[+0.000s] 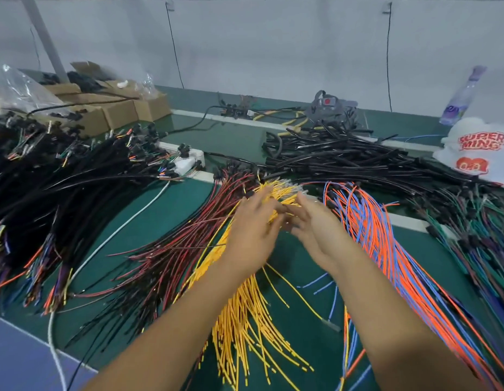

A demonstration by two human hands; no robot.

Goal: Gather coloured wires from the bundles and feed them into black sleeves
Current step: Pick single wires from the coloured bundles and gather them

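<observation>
We are at the gathering step: both hands meet over the yellow wires (239,314) fanned mid-surface, toward its near edge. Left hand (252,232) fingers lie loosely extended on the strands; right hand (315,224) fingers too blurred to tell. Next we need a firm pinch, then a black sleeve (344,162) from the far pile.

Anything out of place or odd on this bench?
Mostly sorted bundles, but a few loose blue wires and one stray yellow wire lie apart on the green mat, between the yellow bundle and the orange-blue bundle.
</observation>
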